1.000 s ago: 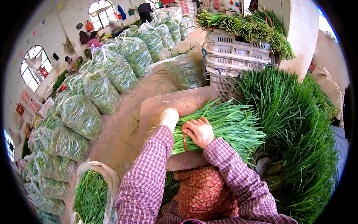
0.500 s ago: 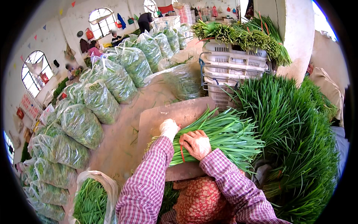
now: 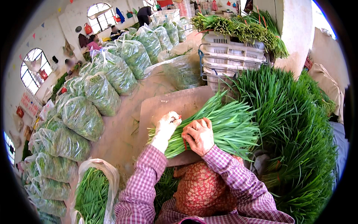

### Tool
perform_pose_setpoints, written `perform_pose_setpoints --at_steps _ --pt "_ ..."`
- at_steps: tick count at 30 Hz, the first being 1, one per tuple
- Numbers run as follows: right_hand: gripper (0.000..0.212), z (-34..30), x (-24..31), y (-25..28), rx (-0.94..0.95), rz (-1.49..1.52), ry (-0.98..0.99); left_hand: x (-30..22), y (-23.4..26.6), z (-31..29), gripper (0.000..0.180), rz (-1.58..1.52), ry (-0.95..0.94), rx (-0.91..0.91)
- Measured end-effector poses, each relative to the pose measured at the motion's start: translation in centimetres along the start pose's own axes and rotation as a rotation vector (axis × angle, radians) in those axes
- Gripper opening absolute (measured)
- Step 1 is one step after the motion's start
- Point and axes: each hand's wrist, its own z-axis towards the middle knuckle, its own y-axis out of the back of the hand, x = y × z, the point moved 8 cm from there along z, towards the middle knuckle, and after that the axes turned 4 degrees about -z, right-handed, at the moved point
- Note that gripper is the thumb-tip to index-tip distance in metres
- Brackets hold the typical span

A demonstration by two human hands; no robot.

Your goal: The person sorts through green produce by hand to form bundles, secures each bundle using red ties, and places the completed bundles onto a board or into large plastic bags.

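Left hand point(image 3: 166, 126) — pinch grip on red band point(image 3: 180, 117); right hand point(image 3: 199, 136) — closed grip on green bunch point(image 3: 233, 125)

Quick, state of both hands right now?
Left hand: closed, fingertips pinched at a small red thing.
Right hand: closed, fingers curled on the green leafy bundle.

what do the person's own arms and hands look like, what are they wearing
Both arms wear long sleeves in a purple-and-white check: the left sleeve and the right sleeve end near the wrists. The left hand and right hand are bare, with no gloves visible.
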Motion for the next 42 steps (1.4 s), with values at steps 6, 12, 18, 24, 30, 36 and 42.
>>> perform_pose_setpoints --at_steps 6,12,18,24,30,36,42 --pt "0.01 -2.0 0.8 0.4 0.023 0.027 -0.007 0.8 -0.8 -6.8 0.013 -0.066 -0.036 -0.167" --pt "0.015 -3.0 -1.2 -0.8 0.125 -0.015 -0.163 1.4 -2.1 -6.7 0.013 -0.231 -0.037 -0.118" --pt "0.018 -2.8 -1.3 -1.6 0.156 -0.054 -0.216 2.3 -1.7 -7.0 0.011 -0.442 -0.036 -0.107" --pt "0.017 -3.0 -1.5 -1.7 0.175 -0.077 -0.251 1.7 -1.8 -7.8 0.009 -0.491 -0.06 -0.102" --pt "0.018 -2.8 -1.4 -1.8 0.197 -0.082 -0.269 0.5 -1.4 -8.2 0.01 -0.358 -0.098 -0.064" --pt "0.017 -3.0 -1.4 -1.7 0.162 -0.091 -0.259 -1.7 -0.9 -8.9 0.011 -0.276 -0.144 -0.109" --pt "0.016 -2.9 -0.9 -1.4 0.129 -0.099 -0.243 -1.6 -0.8 -9.1 0.012 -0.282 -0.167 -0.125"
